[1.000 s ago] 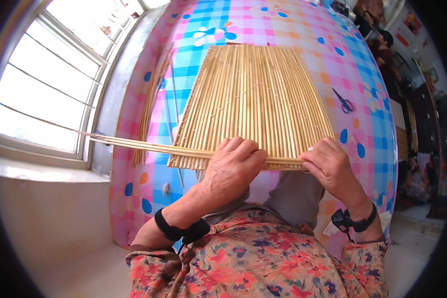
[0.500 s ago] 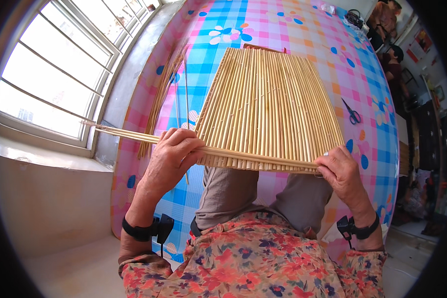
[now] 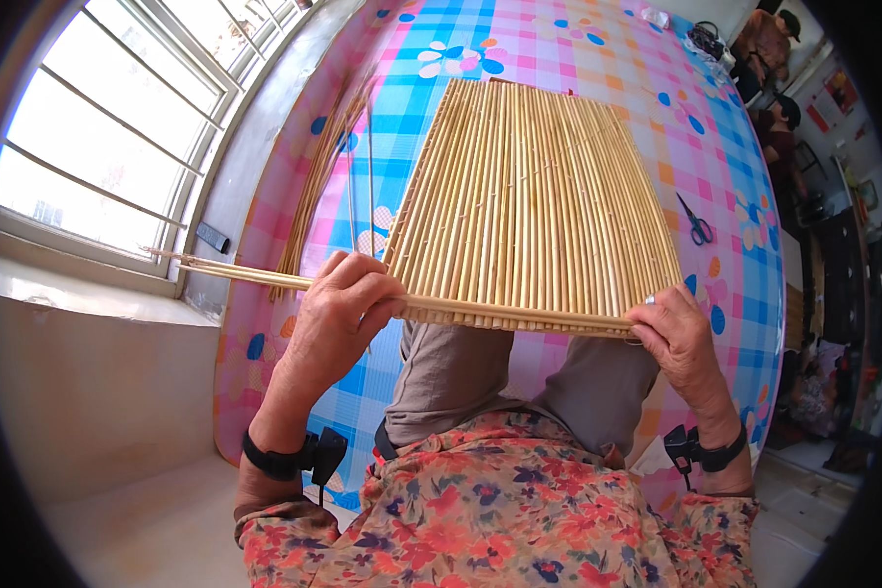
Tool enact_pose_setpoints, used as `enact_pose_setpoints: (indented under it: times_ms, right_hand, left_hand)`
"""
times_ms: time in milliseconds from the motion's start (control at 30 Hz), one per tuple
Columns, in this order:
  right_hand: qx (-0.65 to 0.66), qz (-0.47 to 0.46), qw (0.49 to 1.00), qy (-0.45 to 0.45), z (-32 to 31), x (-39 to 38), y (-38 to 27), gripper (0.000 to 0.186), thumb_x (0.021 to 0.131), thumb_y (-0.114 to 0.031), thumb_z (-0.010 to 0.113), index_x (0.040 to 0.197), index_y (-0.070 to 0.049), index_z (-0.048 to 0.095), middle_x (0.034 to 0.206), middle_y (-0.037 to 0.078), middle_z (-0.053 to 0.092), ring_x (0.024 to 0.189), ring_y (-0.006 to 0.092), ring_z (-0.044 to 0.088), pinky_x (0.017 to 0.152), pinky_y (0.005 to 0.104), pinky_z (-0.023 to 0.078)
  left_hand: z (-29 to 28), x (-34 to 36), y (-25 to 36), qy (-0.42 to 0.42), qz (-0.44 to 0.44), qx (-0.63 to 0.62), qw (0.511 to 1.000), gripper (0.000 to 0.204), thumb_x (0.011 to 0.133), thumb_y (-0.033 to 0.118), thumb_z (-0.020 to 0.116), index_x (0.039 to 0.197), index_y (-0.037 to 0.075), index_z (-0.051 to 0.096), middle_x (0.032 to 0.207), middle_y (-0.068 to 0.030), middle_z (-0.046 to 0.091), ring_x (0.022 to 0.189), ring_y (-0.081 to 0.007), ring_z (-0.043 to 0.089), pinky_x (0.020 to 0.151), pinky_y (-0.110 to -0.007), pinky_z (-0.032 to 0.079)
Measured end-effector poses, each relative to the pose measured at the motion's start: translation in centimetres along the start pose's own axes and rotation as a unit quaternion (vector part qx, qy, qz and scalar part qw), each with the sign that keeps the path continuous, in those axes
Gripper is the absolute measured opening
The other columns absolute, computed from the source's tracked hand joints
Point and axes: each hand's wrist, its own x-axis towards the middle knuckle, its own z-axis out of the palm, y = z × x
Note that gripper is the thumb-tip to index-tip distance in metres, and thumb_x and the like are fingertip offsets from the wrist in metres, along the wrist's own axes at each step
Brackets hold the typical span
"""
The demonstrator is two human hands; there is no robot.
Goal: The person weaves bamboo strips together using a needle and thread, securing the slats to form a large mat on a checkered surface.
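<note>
A mat of pale straw stalks [image 3: 539, 196] lies on a pink and blue checked tablecloth [image 3: 598, 39], its near edge lifted off the table. My left hand [image 3: 338, 314] grips the mat's near left corner together with a bundle of long stalks [image 3: 235, 274] that lies across the near edge and sticks out to the left. My right hand [image 3: 671, 328] pinches the right end of that bundle at the mat's near right corner.
More loose stalks [image 3: 318, 186] lie along the table's left edge beside a window sill [image 3: 88, 284]. Blue-handled scissors [image 3: 698, 225] rest right of the mat. Other people [image 3: 769, 39] sit at the far right.
My left hand slid left along the mat's near edge, from the middle to the left corner. The mat's near edge has come up off the table.
</note>
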Motion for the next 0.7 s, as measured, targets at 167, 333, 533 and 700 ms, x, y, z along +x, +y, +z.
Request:
enact_pose_setpoints:
  times_ms: [167, 333, 533, 700]
  right_hand:
    - [-0.001, 0.000, 1.000, -0.009, -0.1, 0.0, -0.3, 0.018, 0.075, -0.001, 0.075, 0.091, -0.006, 0.068, 0.084, 0.008, 0.058, 0.082, 0.0272, 0.057, 0.072, 0.0385, 0.047]
    - [0.001, 0.003, 1.000, -0.006, -0.2, 0.1, -0.4, 0.018, 0.075, -0.001, 0.075, 0.091, -0.006, 0.068, 0.084, 0.008, 0.059, 0.081, 0.0271, 0.057, 0.071, 0.0383, 0.047]
    - [0.012, -0.004, 1.000, 0.003, -0.1, 0.5, -0.1, 0.018, 0.075, -0.001, 0.075, 0.091, -0.005, 0.067, 0.083, 0.008, 0.058, 0.081, 0.0270, 0.057, 0.071, 0.0380, 0.047]
    - [-0.006, 0.000, 1.000, -0.007, -0.1, 0.4, -0.3, 0.016, 0.076, -0.002, 0.074, 0.091, -0.005, 0.067, 0.084, 0.008, 0.059, 0.081, 0.0271, 0.058, 0.071, 0.0383, 0.048]
  left_hand:
    - [0.2, -0.9, 0.7, 0.000, -0.001, 0.019, 1.000, 0.016, 0.076, 0.003, 0.076, 0.090, 0.004, 0.069, 0.091, -0.0074, 0.062, 0.090, -0.0259, 0.060, 0.077, -0.037, 0.050]
    - [0.5, -0.9, 0.0, 0.026, 0.007, 0.011, 1.000, 0.018, 0.075, 0.003, 0.077, 0.091, 0.004, 0.069, 0.092, -0.0074, 0.062, 0.090, -0.0261, 0.059, 0.077, -0.037, 0.050]
    - [0.0, 0.2, -0.7, 0.010, 0.018, -0.008, 1.000, 0.018, 0.077, 0.002, 0.075, 0.094, 0.004, 0.070, 0.095, -0.0079, 0.064, 0.094, -0.0272, 0.060, 0.082, -0.038, 0.050]
    - [-0.4, -0.1, -1.7, -0.008, 0.010, -0.050, 0.999, 0.018, 0.081, 0.001, 0.071, 0.099, 0.004, 0.070, 0.104, -0.0081, 0.067, 0.102, -0.0259, 0.063, 0.085, -0.037, 0.051]
